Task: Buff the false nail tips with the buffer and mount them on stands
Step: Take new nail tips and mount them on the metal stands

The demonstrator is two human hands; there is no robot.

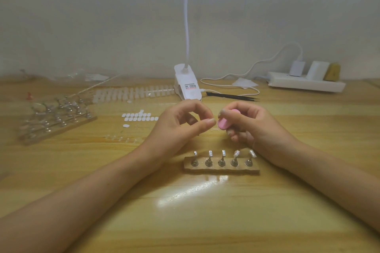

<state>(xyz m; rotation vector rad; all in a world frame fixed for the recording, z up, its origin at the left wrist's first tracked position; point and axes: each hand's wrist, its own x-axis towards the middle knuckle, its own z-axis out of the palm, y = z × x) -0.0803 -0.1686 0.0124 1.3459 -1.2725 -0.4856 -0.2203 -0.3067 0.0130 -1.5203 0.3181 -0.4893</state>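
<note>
A pale wooden table (205, 211) runs back to a plain wall. At far left a rack of spare stands (55, 121) sits well clear of the work. Next comes a long strip of nail tips (131, 92), with small white sticky pads (139, 116) in front of it.

The left hand (181, 123) hovers above the table, thumb and forefinger drawn together. I cannot tell whether a clear tip sits between them. If one does, the hold is very small, and a hard stroke would likely flick it out. On this light wood a clear tip would be hard to find.

The pink buffer (224, 124) almost touches that thumb, so a slip could scuff skin. The right hand (250, 125) is wrapped around it.

Just beneath the right wrist stands the row of five stands (222, 160). A dropped wrist could knock them over.
</note>
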